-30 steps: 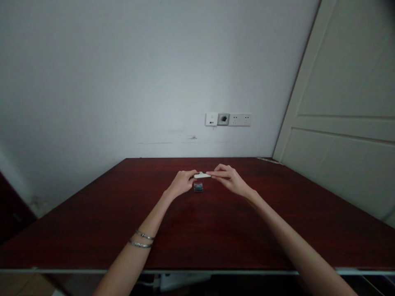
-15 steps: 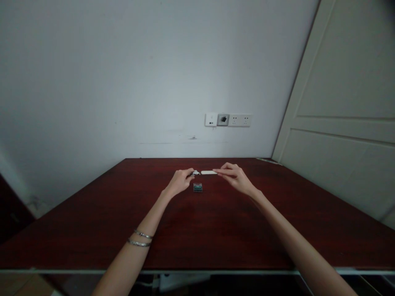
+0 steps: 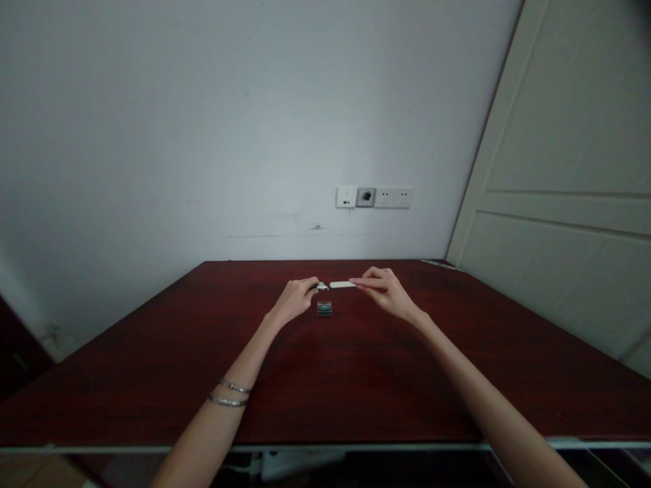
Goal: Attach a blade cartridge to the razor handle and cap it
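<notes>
Both my hands are held out over the middle of a dark red table (image 3: 356, 379). My left hand (image 3: 293, 299) is closed in a pinch on a small metallic piece (image 3: 321, 287) at its fingertips. My right hand (image 3: 384, 293) pinches one end of a thin white bar (image 3: 342, 284), which points left toward the metallic piece. A small gap separates the two parts. Just below them a small dark box with a teal face (image 3: 324, 309) rests on the table. Two silver bangles (image 3: 230, 394) circle my left wrist.
A white wall stands behind the table, with a row of sockets (image 3: 373, 197) above its far edge. A pale door (image 3: 564, 224) flanks the table on the right. The table's near edge has a light trim (image 3: 325, 448).
One second ago the white bar and the piece in my left hand were joined. They have since come apart, and my right hand drew the bar slightly to the right.
</notes>
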Motion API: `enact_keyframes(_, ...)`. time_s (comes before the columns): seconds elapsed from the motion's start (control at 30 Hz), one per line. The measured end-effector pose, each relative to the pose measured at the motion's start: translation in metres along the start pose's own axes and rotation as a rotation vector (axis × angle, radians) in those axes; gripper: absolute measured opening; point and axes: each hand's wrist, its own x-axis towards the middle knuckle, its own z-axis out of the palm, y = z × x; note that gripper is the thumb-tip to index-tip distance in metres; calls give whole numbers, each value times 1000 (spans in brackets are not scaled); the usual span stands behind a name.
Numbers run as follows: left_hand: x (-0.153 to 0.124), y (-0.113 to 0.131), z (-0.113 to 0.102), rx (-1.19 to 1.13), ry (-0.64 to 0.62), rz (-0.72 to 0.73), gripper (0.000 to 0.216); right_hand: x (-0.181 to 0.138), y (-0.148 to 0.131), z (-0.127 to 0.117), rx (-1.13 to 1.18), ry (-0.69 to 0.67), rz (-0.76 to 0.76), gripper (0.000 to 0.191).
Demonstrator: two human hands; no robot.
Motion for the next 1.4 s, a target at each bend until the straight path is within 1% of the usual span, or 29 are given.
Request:
enact_keyframes(0.2,0,2,5,-2,6,27,15,5,-13,9,37,9,-14,28)
enact_keyframes(0.27,0,3,4,-7,8,24,14,4,-12,10,60,10,-7,27)
enact_keyframes(0.4,0,4,2,-26,14,22,15,0,-5,7,93,52,66,25)
enact_keyframes(0.47,0,3,3,-44,25,30,18,0,-6,7,107,75,82,25)
enact_keyframes(0.53,1,3,4,-57,36,39,20,4,-11,9,111,83,71,25)
enact_keyframes(0.63,1,3,4,-47,38,38,21,8,-17,11,107,60,34,25)
enact_keyframes(0.73,1,2,1,-22,29,33,22,8,-13,9,163,33,35,25)
enact_keyframes(0.83,1,2,1,-18,31,43,23,7,-7,4,193,48,57,24)
enact_keyframes(0.93,2,3,5,-15,27,57,26,12,-11,3,170,71,53,24)
enact_keyframes(1.03,3,3,9,8,53,46,29,17,-18,8,129,46,16,25)
enact_keyframes(1.17,3,3,6,22,33,67,29,19,-11,11,114,17,5,25)
enact_keyframes(1.23,3,2,3,10,35,64,28,19,-5,9,145,32,25,24)
enact_keyframes(1.3,4,1,2,-17,63,53,26,19,-3,5,184,63,44,24)
enact_keyframes(1.4,3,2,1,-47,73,40,25,20,-11,2,188,88,48,25)
